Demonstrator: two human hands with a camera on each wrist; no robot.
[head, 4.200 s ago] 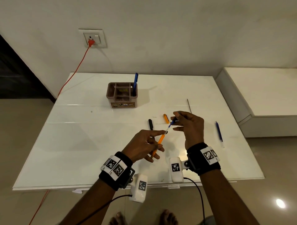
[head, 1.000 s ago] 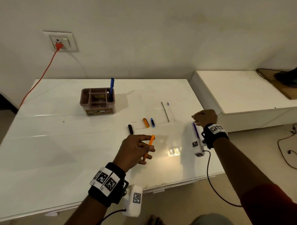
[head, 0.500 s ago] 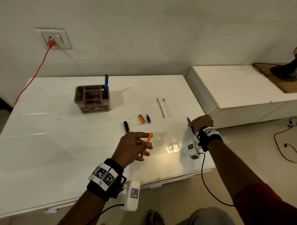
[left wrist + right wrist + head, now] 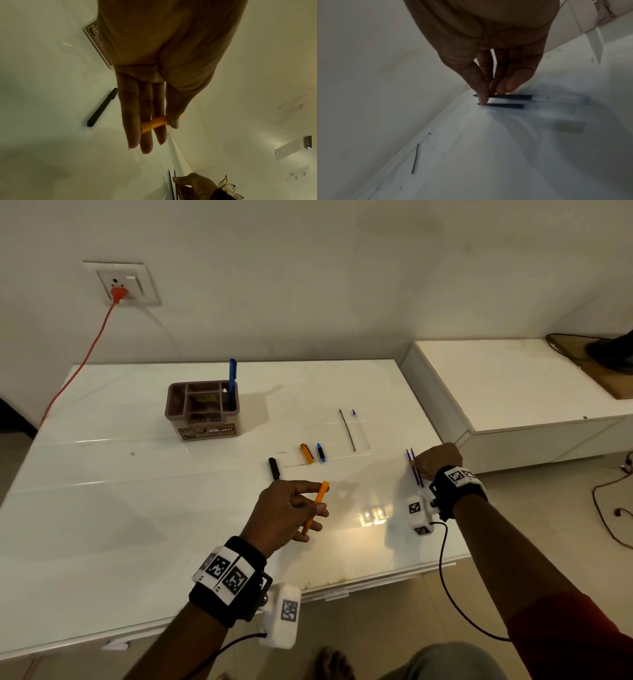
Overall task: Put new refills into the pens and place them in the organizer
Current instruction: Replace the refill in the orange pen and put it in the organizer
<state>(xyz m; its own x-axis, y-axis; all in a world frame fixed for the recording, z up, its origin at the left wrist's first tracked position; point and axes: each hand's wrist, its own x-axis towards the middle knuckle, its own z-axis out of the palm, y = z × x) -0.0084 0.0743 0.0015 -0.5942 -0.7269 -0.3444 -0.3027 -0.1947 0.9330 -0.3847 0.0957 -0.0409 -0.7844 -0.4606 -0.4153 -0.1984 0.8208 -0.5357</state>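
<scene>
My left hand [image 4: 318, 501] holds the orange pen barrel [image 4: 317, 506] above the table's middle, pinched between thumb and fingers [image 4: 169, 119]. My right hand [image 4: 419, 467] is down at the table's right edge. Its thumb and fingertips [image 4: 482, 100] close in a pinch on two blue refills [image 4: 510, 96] lying side by side [image 4: 414, 470]. The brown organizer [image 4: 202, 409] stands at the back left with one blue pen [image 4: 232, 374] upright in it. An orange cap [image 4: 307, 453], a blue tip piece [image 4: 321, 453] and a black pen [image 4: 274, 468] lie between.
A thin dark refill [image 4: 347, 430] and a clear one with a blue tip [image 4: 354, 412] lie at the back right. A low white platform [image 4: 513, 392] adjoins the table's right side. An orange cord [image 4: 85, 350] runs from the wall socket.
The hands have separated: the right hand left the orange barrel, reached to the right edge and now pinches the blue refills. The left hand still holds the barrel.
</scene>
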